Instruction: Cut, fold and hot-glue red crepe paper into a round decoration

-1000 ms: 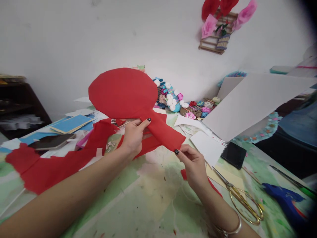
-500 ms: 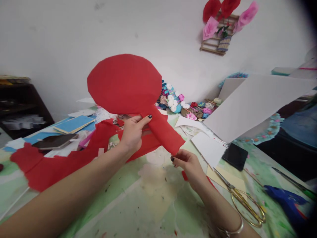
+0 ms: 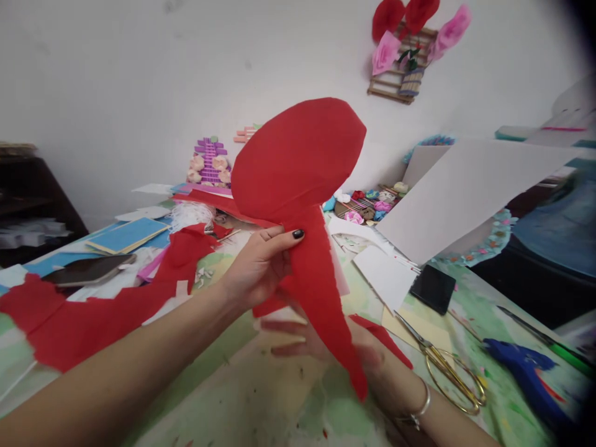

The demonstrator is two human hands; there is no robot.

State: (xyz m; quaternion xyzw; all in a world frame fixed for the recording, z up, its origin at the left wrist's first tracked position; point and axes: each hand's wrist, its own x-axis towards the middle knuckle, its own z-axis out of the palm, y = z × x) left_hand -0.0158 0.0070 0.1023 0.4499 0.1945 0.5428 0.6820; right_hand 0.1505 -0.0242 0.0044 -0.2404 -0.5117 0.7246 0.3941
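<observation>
A large red disc [image 3: 298,155], with the look of cloth or crepe paper, tilts up in front of me. From its lower edge a loose red strip [image 3: 321,285] hangs down and narrows to a ragged tip. My left hand [image 3: 261,264] pinches the piece where disc and strip meet, thumb in front. Behind the strip, my right hand [image 3: 307,335] points left with its fingers stretched apart, smeared by motion and partly covered. More red material shows behind the hands. On the table to the right lie gold-handled scissors [image 3: 435,360].
Red scraps [image 3: 93,323], blue cards [image 3: 130,234] and a dark phone-like slab [image 3: 90,270] lie on the left. On the right are a black square object [image 3: 434,289], a blue glue gun [image 3: 521,366] and a big white board [image 3: 460,192]. Craft flowers [image 3: 358,205] sit by the wall.
The red disc has tilted and shifted right. The strip, folded narrow before, now hangs open and downward. My right hand has left its end and moved left behind it.
</observation>
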